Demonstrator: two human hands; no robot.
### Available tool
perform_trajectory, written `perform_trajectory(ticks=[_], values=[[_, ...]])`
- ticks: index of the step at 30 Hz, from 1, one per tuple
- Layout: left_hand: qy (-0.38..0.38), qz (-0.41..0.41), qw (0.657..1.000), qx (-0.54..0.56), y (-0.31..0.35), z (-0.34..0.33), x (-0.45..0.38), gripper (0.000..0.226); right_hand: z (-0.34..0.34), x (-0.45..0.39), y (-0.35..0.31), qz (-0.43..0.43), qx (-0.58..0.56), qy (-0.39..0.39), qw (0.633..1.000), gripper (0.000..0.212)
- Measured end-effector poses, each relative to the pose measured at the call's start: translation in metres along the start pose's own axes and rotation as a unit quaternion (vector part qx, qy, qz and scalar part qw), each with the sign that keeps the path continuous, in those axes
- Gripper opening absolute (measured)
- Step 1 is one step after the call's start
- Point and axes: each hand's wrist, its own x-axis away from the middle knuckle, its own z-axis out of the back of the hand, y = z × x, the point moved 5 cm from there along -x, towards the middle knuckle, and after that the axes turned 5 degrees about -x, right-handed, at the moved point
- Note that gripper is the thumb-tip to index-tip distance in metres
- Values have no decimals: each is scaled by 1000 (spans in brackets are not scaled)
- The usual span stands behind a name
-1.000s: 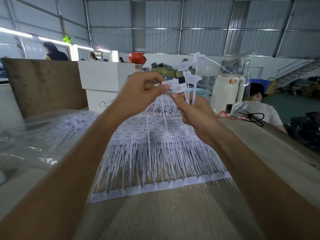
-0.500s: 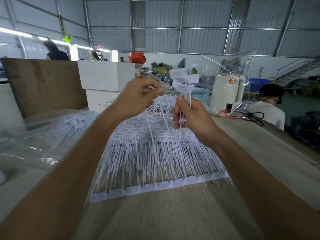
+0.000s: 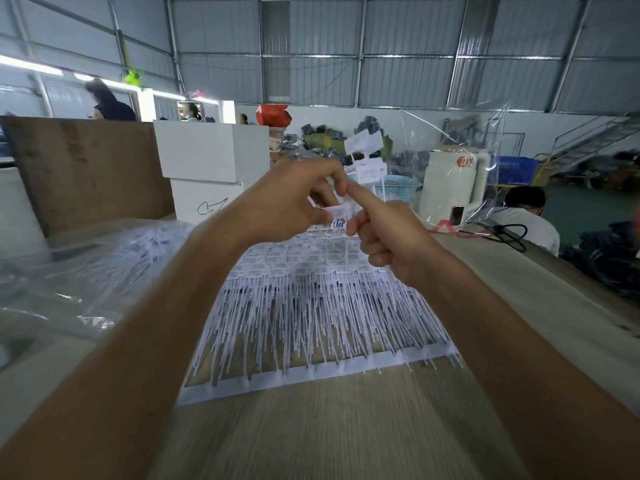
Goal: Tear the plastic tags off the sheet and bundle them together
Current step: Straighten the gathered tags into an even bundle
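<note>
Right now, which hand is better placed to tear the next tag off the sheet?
Left. The left hand pinches only one loose tag, while the right hand grips the bundle.

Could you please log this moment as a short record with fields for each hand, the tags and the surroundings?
left hand: raised over the sheet, pinches a white tag
right hand: grips a bundle of tags, index finger stretched toward the left hand
sheet of tags: lies flat on the wooden table
left of sheet: clear plastic bag holding more tags
</note>
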Motion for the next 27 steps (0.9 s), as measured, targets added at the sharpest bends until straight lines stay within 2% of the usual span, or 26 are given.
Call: perform_trajectory(ticks=[4,7,10,14,17,22,26,27], values=[[15,-38,999,-12,7,3,1,32,-4,0,3,-38,-46,-51,997,41],[34,-37,996,-74,2,5,0,24,-5,-1,1,-51,-102,-76,991,28],[23,-34,993,-114,-5,1,0,14,-4,-3,2,-54,-128,-81,987,25],[3,-36,993,-110,-6,-5,-2,20,1,-5,5,-36,-114,-69,990,28],[-13,-4,998,-54,-10,-5,-1,25,2,-5,1,13,-52,-65,996,28],[-60,12,998,32,-13,-8,1,20,2,-4,-7,80,4,-72,994,26],[-75,17,988,133,-14,-3,5,22,1,2,-15,114,-4,-93,989,4],[-67,14,987,148,-14,0,5,22,1,3,-17,118,-12,-90,989,7]])
